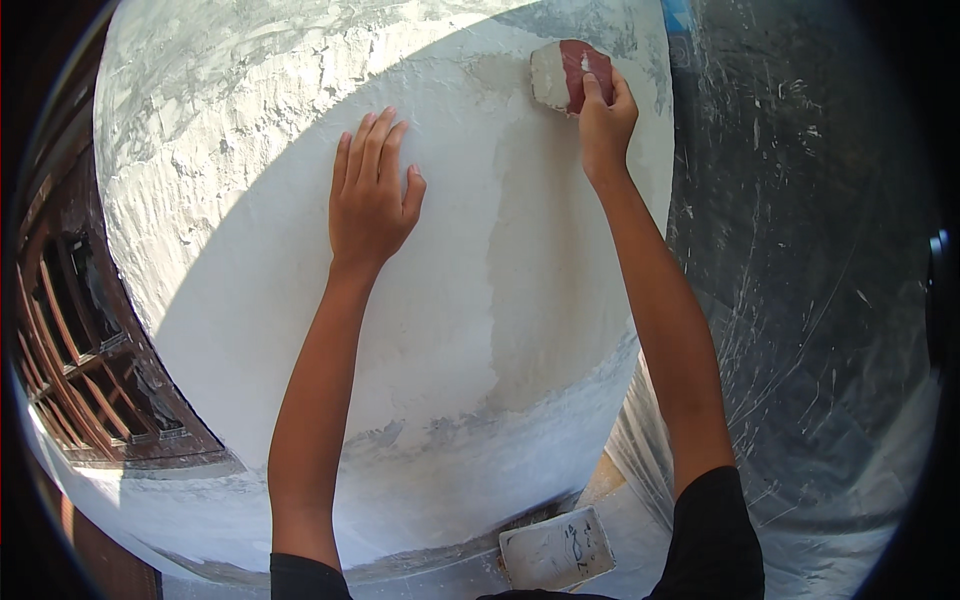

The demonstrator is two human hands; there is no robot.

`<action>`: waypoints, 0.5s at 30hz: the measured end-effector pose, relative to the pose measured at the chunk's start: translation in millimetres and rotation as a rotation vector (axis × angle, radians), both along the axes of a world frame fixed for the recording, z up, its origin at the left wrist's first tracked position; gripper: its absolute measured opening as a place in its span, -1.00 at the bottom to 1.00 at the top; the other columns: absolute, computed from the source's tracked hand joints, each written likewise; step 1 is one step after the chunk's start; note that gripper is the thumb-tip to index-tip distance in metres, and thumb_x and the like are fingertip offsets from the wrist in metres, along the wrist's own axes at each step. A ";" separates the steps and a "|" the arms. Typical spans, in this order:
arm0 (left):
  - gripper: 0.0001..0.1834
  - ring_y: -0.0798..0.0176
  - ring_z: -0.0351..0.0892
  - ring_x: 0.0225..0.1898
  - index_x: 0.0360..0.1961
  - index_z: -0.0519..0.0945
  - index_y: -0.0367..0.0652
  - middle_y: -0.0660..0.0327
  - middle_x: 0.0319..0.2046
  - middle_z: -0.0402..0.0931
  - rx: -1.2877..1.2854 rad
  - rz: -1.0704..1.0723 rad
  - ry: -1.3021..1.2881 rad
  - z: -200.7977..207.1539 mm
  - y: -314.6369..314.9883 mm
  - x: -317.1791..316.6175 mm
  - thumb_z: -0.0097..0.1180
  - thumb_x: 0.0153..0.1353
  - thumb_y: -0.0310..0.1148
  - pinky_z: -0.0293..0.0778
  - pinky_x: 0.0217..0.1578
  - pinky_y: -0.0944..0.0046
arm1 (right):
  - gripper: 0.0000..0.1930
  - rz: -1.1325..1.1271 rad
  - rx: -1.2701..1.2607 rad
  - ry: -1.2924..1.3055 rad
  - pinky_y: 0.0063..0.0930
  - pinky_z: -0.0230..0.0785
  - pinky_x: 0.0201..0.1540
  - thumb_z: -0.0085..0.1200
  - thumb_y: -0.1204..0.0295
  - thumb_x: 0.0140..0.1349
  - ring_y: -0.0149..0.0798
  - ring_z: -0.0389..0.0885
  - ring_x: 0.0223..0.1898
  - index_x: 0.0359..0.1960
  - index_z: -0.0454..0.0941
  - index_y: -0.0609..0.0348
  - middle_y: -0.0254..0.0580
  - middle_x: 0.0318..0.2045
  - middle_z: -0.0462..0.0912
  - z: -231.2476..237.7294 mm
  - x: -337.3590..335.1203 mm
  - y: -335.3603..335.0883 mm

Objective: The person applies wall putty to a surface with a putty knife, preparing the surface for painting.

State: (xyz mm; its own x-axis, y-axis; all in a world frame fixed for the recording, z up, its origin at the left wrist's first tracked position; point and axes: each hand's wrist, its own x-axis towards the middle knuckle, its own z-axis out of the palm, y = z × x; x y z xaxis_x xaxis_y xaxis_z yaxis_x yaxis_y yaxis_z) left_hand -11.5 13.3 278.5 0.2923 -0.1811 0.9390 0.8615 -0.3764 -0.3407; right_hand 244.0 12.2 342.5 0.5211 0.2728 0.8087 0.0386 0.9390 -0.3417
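Note:
My left hand [371, 195] lies flat on a white plastered wall [425, 310], its fingers stretched upward and the thumb apart. Higher up and to the right, my right hand [607, 125] grips a dark red putty scraper [580, 60], thumb on its near face. Pale putty coats the scraper's left part, which meets the wall near its upper right edge. Below the scraper, a damp-looking greyish-beige band [535, 270] runs down the wall beside the whiter surface.
A brown wooden window frame [160, 390] with slats borders the wall at left. Dark, putty-spattered plastic sheeting [790, 270] hangs at right. A smeared white rectangular container [555, 550] sits low near the wall's foot. Sunlight falls on rough plaster at upper left.

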 end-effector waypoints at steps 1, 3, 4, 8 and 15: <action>-0.53 0.11 0.25 0.32 0.17 0.40 -0.13 0.18 0.23 0.34 -0.001 -0.003 0.001 0.3 -1.3 3.4 -0.03 0.21 -0.35 0.10 0.35 0.00 | -0.60 -0.010 0.002 0.001 -0.32 0.39 0.02 -0.03 0.41 0.28 -0.11 0.54 -0.09 0.14 0.43 0.28 0.02 -0.04 0.54 -1.2 5.6 5.3; -0.53 0.11 0.25 0.32 0.18 0.40 -0.13 0.18 0.23 0.33 0.005 -0.020 0.004 1.9 -1.8 9.2 -0.03 0.21 -0.36 0.10 0.35 0.00 | -0.59 -0.484 -0.112 -0.155 -0.37 0.43 -0.03 -0.01 0.41 0.28 -0.15 0.56 -0.13 0.14 0.42 0.30 0.03 -0.01 0.52 -2.5 23.5 30.6; -0.52 0.11 0.24 0.32 0.18 0.40 -0.13 0.18 0.24 0.33 0.010 -0.013 0.003 1.9 -1.4 7.6 -0.03 0.20 -0.36 0.10 0.35 0.00 | -0.58 -0.378 -0.136 -0.025 -0.30 0.39 0.04 0.00 0.38 0.28 -0.14 0.52 -0.06 0.15 0.42 0.27 0.02 -0.01 0.51 3.3 22.5 28.0; -0.52 0.12 0.24 0.33 0.19 0.39 -0.13 0.18 0.24 0.33 0.000 0.007 0.004 0.3 -1.3 4.0 -0.03 0.20 -0.36 0.09 0.35 0.01 | -0.55 -0.073 0.032 0.083 -0.22 0.22 0.19 0.03 0.32 0.27 -0.10 0.47 0.00 0.16 0.42 0.27 0.05 0.03 0.47 3.4 1.7 15.0; -0.51 0.11 0.23 0.33 0.20 0.38 -0.13 0.18 0.25 0.31 -0.004 0.011 0.005 -0.9 -1.4 7.1 -0.03 0.21 -0.35 0.09 0.36 0.00 | -0.57 -0.155 -0.059 0.089 -0.25 0.18 0.20 0.05 0.34 0.25 -0.08 0.48 -0.05 0.15 0.46 0.20 0.02 -0.04 0.49 13.2 3.6 20.1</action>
